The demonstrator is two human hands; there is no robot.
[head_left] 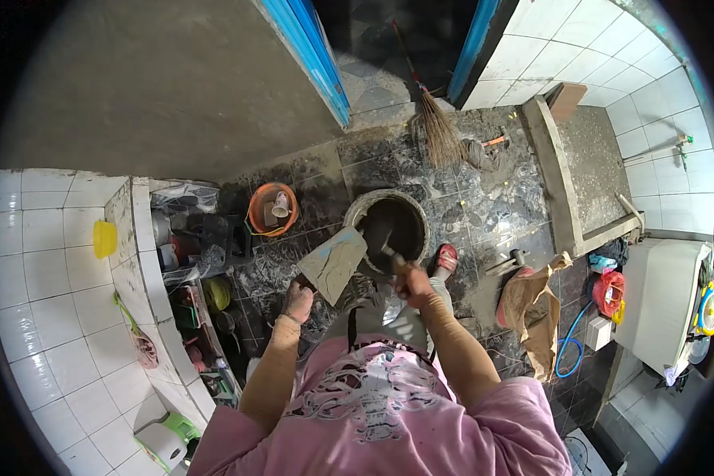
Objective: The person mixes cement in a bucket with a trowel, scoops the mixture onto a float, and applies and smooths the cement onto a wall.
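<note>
My left hand grips the lower-left edge of a rectangular tile, whose upper face is smeared with grey-beige mortar. The tile is tilted, and its far end reaches over the rim of a round tub. Dark wet mortar lies inside the tub. My right hand is closed round the handle of a trowel, which points into the tub. Part of the trowel blade is hard to make out against the mix.
An orange bucket holding a cup stands left of the tub. A broom leans by the doorway. Right of my feet are a mallet and a torn paper sack. A low concrete curb bounds the right side.
</note>
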